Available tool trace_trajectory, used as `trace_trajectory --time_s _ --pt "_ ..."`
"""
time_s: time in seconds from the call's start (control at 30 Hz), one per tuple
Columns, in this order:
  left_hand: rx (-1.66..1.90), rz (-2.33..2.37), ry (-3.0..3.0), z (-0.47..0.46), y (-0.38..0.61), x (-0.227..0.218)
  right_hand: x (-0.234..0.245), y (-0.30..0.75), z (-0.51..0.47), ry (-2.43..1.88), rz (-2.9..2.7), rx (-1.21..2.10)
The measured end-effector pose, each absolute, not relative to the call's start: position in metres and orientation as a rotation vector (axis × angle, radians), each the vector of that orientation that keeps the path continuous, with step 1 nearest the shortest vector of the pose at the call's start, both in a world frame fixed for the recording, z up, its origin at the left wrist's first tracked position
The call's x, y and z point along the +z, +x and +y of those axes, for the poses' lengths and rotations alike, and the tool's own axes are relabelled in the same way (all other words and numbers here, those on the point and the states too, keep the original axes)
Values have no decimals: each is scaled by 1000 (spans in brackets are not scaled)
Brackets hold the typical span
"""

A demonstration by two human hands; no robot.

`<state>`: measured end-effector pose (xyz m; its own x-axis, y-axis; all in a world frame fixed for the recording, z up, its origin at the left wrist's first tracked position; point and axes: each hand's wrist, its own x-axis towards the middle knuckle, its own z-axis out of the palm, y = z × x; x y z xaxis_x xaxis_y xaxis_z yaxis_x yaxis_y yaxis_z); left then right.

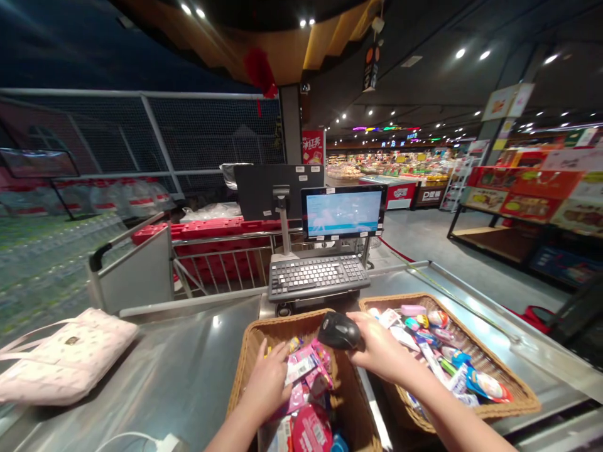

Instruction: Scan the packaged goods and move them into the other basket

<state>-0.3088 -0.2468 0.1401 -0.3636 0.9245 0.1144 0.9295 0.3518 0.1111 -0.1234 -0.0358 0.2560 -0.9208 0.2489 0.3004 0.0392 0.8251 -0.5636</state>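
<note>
My right hand point(379, 348) is wrapped round a black handheld barcode scanner point(339, 331), its head over the left wicker basket point(238, 376). Inside that basket, my left hand point(266, 380) has its fingers and thumb on either side of the left end of a pink packet point(301, 369) with a white label; its fingertips are partly hidden. Below the packet lie more pink packages and a round pink-lidded tub point(311, 430). The right wicker basket point(511, 383), under my right forearm, holds several small colourful packaged goods, among them a blue packet point(487, 384).
Behind the baskets stand a keyboard point(320, 276) and a lit monitor point(343, 213). A pale pink handbag point(70, 358) lies on the metal counter point(188, 351) at left. A white charger with a cable point(172, 442) is at the front edge. Store shelves point(518, 194) rise at right.
</note>
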Motion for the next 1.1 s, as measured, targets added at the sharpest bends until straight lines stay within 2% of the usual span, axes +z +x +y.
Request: trace_trajectory --time_s 0.37,0.63,1.1 --pt "-349 -2492 -1917 -208 -300 165 262 -93 -9 -355 -2548 750" --pt "-528 -2132 -2160 -111 -254 178 283 -35 40 -602 -2409 695" --pt "-387 -1734 -2537 60 -168 157 274 35 116 -748 -2327 558"
